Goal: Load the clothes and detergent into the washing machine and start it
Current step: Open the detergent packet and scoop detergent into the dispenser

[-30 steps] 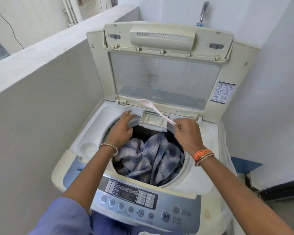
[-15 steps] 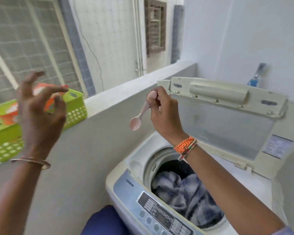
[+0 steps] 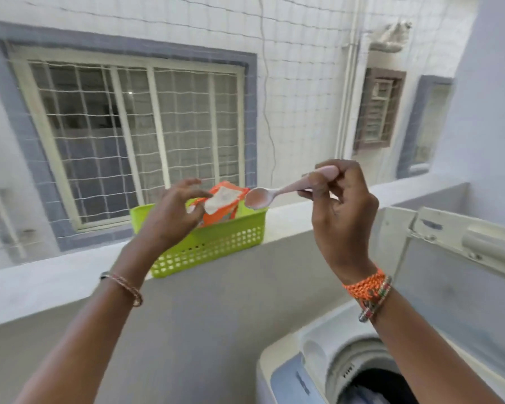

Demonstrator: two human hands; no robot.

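My right hand (image 3: pixel 341 217) pinches the handle of a pink plastic spoon (image 3: pixel 263 196), whose bowl points left over a green basket (image 3: pixel 216 249). An orange and white detergent packet (image 3: pixel 225 199) stands in that basket. My left hand (image 3: pixel 172 217) hovers with spread, slightly curved fingers at the packet's left edge; blur hides whether it touches. The washing machine (image 3: pixel 286 371) sits at the lower right with its lid (image 3: pixel 449 272) raised. A bit of bluish clothing (image 3: pixel 365 395) shows in the drum.
The basket stands on a grey parapet ledge (image 3: pixel 41 284) that runs across the view, left of the machine. Beyond it hangs white netting in front of a barred window (image 3: pixel 134 135). A pale wall (image 3: pixel 493 112) rises on the right.
My view has swung left and up from the machine to the ledge. My left hand moved right to the packet in the basket. My right hand carried the spoon over the basket.
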